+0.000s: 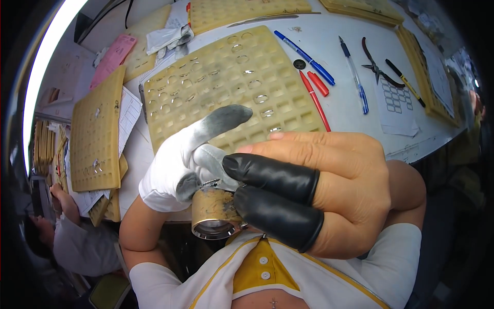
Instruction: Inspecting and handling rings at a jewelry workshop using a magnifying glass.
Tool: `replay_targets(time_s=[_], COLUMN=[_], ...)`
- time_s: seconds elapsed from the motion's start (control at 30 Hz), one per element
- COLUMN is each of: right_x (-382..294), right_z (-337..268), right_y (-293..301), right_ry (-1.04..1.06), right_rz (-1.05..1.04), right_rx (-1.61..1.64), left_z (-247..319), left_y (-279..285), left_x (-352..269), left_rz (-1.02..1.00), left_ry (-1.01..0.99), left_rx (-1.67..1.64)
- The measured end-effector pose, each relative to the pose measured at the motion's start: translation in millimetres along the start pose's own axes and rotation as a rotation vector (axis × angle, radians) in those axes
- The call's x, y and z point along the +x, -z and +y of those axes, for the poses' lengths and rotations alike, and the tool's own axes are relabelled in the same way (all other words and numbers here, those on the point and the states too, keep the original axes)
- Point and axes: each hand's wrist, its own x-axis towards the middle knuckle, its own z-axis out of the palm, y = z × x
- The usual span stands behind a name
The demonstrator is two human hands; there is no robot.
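Note:
My left hand [170, 174], in a white glove with grey-stained fingertips, pinches a small silver-coloured piece of jewellery [211, 183], apparently a ring and mostly hidden by fingers. Just below it, close to the camera, is a worn brass-coloured loupe [214, 208] with a round lens. My right hand [339, 189] grips the loupe between two fingers in black finger cots; its other fingers stretch out bare. Beyond both hands lies a yellowish tray [220, 96] of square pockets, several holding silver-coloured rings [261, 99].
Right of the tray lie a blue marker [305, 58], a red pen [314, 100], its red cap [318, 83], a ballpoint pen [354, 75] and pliers [380, 69]. Tweezers [262, 20] rest behind. Another pocketed tray [94, 131] leans at left, near a seated person [77, 239].

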Motion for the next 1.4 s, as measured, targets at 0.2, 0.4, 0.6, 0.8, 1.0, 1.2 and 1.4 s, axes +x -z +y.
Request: replay_targets(time_s=[0.2, 0.4, 0.6, 0.8, 1.0, 1.2, 1.4], right_x=[-2.0, -2.0, -2.9, -3.0, -3.1, -1.6, -0.4], right_z=[-1.6, -0.2, -1.4, -1.3, 0.6, 4.2, 9.2], right_y=[-4.9, -6.2, -8.7, -11.5, -6.5, 9.1, 3.8], right_ry=[-0.013, 0.011, -0.005, -0.017, -0.007, -0.029, 0.007], right_rz=[0.073, 0.078, 0.117, 0.157, 0.086, -0.152, -0.127], right_rx=[-0.014, -0.001, -0.002, 0.003, 0.0, 0.004, 0.048], left_z=[-0.6, 2.7, 0.7, -10.7, -9.5, -1.6, -7.4], left_y=[4.7, -2.0, 6.7, -4.0, -0.4, 5.9, 15.8], left_x=[5.5, 4.6, 5.7, 9.7, 12.5, 10.5, 4.0], left_rz=[-0.038, 0.079, 0.03, 0.14, 0.224, -0.057, -0.115], left_ry=[-0.021, 0.153, 0.049, 0.195, 0.278, 0.078, 0.018], left_rx=[0.068, -0.083, 0.141, -0.517, -0.449, -0.145, -0.174])
